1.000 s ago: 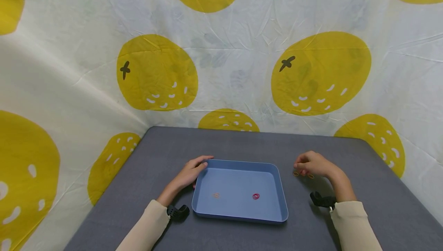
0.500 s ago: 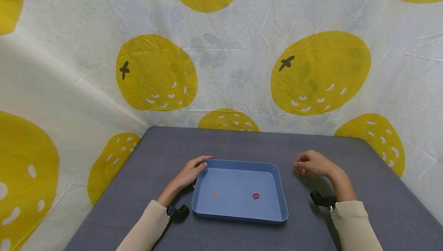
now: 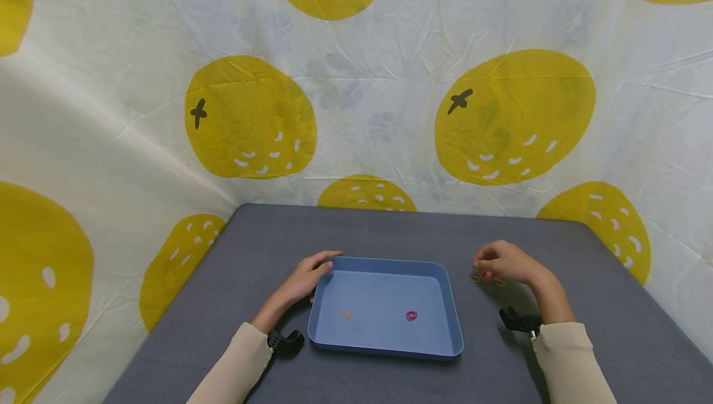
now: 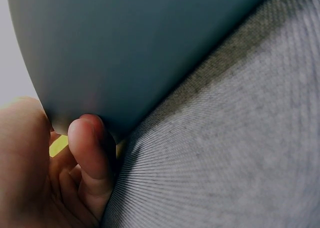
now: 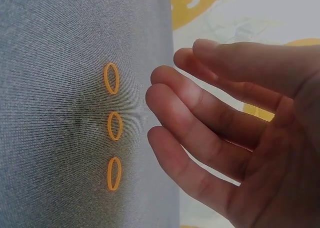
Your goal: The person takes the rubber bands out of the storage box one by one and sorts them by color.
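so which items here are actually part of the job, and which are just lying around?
In play:
- blue tray, left hand touching its corner
- three orange rubber bands on the mat, under the right hand
- orange band and red band inside the tray

Just there:
- grey mat
- lemon-print cloth

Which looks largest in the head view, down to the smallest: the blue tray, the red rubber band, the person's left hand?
1. The blue tray, by far the largest.
2. The left hand, touching the tray's far left corner.
3. The red rubber band, a tiny loop inside the tray.
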Motion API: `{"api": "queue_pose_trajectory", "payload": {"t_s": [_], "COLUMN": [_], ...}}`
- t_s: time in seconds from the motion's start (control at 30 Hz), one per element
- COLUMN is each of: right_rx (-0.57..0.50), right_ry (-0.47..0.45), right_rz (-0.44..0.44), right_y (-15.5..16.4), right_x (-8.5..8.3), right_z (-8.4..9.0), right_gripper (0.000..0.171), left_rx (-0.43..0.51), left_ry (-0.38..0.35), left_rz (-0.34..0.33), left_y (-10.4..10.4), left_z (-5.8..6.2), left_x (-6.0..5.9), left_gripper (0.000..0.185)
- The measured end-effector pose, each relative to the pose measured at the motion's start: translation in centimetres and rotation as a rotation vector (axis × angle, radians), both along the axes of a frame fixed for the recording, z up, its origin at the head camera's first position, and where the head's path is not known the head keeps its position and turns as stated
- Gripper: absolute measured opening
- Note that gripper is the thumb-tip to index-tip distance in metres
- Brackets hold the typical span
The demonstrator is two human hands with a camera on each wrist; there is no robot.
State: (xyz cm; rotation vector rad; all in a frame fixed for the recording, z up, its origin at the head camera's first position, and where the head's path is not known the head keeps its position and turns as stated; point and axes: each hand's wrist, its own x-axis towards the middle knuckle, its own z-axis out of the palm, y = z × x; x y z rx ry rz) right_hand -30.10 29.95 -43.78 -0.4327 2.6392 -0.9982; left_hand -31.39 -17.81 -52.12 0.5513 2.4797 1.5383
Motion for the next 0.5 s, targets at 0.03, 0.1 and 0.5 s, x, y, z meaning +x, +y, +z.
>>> {"api": "queue_pose_trajectory", "payload": {"t_s": [0.03,0.1,0.5], "right_rx": [0.000,0.003,0.039], "right_ry": [0.004,0.017,0.098], "right_rz": [0.003,0.010,-0.004], "right_y": [0.06,0.17,0.59], "right_x": [-0.03,-0.03,0.17], "right_z": [-0.03,-0.04,0.44], "right_gripper": [0.018,0.016,0.013], "left_rx": [-0.001,-0.007,-0.022], "left_ry": [0.001,0.005,0.002], "left_rz": [-0.001,-0.002,0.004], "left_y": [0.01,0.01,-0.06], "left_z": [0.01,0.02,0.16], "left_x": [-0.02,-0.01,-0.01], "left_gripper": [0.039,0.039,0.039]}}
